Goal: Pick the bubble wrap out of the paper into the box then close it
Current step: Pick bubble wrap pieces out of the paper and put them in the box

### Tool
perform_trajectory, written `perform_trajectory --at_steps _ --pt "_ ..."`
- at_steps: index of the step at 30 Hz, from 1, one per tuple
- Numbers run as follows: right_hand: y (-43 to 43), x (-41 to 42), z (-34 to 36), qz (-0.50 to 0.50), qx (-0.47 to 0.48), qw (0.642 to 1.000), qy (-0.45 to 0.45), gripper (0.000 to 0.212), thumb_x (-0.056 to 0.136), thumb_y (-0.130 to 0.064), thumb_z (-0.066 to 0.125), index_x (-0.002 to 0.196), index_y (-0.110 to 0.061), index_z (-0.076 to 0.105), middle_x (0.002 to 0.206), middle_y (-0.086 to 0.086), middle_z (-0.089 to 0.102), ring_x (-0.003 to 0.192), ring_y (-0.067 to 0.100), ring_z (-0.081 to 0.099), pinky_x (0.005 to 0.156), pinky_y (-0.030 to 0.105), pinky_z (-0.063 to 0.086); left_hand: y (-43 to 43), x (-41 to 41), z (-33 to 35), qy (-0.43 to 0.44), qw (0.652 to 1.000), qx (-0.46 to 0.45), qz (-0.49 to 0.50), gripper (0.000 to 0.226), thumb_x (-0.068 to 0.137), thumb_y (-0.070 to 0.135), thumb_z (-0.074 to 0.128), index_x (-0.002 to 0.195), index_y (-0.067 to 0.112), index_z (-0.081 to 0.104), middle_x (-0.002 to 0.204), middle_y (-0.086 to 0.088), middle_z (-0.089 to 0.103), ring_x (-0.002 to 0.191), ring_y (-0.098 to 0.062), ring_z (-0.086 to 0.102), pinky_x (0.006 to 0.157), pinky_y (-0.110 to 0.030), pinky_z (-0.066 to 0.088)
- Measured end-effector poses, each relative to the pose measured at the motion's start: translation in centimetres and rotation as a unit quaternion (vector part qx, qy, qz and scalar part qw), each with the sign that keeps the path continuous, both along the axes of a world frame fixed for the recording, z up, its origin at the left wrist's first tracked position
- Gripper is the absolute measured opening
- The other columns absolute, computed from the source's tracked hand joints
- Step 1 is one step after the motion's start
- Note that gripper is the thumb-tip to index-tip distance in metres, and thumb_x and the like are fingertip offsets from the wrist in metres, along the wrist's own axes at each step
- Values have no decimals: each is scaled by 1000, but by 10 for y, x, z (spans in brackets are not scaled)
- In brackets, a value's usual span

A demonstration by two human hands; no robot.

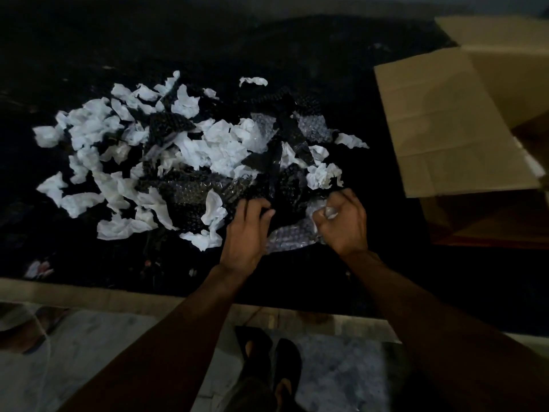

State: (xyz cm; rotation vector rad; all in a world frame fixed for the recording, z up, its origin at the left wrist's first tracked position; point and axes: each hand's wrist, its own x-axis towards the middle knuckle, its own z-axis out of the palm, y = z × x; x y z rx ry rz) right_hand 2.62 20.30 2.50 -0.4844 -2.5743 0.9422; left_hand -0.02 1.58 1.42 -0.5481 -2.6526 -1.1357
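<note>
Centre of frame: torn white paper (219, 150) mixed with bubble wrap (292, 237) on a dark desk (326, 55). Right hand (344, 221), grip pressed together, clutches bubble wrap; left hand (245, 233), fingers spread, rests on the pile. Open cardboard box (445, 123), right.

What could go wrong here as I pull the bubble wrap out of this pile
Paper scraps lie tangled over the bubble wrap, so some may ride along into the box. The dim light and dark surface hide the black pieces. The right hand may already clutch something white, perhaps paper.
</note>
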Motion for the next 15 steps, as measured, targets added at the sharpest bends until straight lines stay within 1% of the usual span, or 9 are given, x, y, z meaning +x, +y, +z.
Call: perform_trajectory --at_steps 2,4,5,6,7,9,12,13,15 --pt "3 -9 16 -23 -5 1000 16 31 70 -9 67 66 -21 38 84 3 44 70 24 51 63 20 28 11 -12 18 32 999 19 -3 24 97 33 40 112 17 49 108 -13 53 87 -28 59 72 -40 53" --pt "6 -20 30 -26 -4 998 48 18 74 -10 64 82 -15 49 92 9 49 78 25 51 66 26 34 22 -31 34 65 998 26 -6 23 97 25 42 114 14 53 112 -12 54 92 -25 59 77 -39 54" --pt "7 -28 35 -29 13 997 68 17 76 -10 61 91 -13 53 96 12 51 81 26 51 67 28 39 27 -42 41 80 997 18 -6 24 97 21 43 115 12 56 113 -12 55 94 -26 59 78 -40 53" --pt "8 -36 39 -35 39 996 78 21 77 -10 58 98 -14 57 101 13 53 85 27 52 69 31 41 31 -54 45 93 996 0 -4 24 97 19 45 115 10 57 112 -13 55 96 -29 58 79 -41 53" --pt "9 -44 41 -38 61 994 80 25 79 -9 56 102 -15 61 106 15 54 87 28 53 70 32 42 33 -65 49 102 994 -27 4 24 96 18 48 116 8 58 112 -15 55 97 -32 56 80 -42 51" --pt "11 -60 40 -29 88 995 42 25 84 -9 54 105 -16 66 115 17 52 89 35 57 71 33 46 34 -89 47 122 987 -93 39 27 94 19 57 118 6 57 110 -18 55 96 -34 52 79 -42 46" --pt "14 -74 23 -16 133 991 -30 23 89 -12 53 106 -14 68 118 18 50 91 40 56 74 38 48 23 -117 28 137 958 -232 99 33 88 18 67 115 1 59 102 -20 59 92 -34 54 81 -42 43" --pt "14 -75 15 -17 162 986 -36 22 88 -15 51 103 -15 68 116 18 51 91 42 55 75 39 48 19 -123 21 115 949 -274 107 35 87 19 67 115 -1 58 103 -21 59 94 -35 55 83 -43 42" --pt "11 -73 -3 -18 232 970 -66 30 86 -27 43 107 -21 63 118 14 52 96 39 54 77 40 47 11 -128 7 53 942 -310 113 44 89 27 64 119 -4 55 104 -24 59 97 -38 54 85 -46 40"
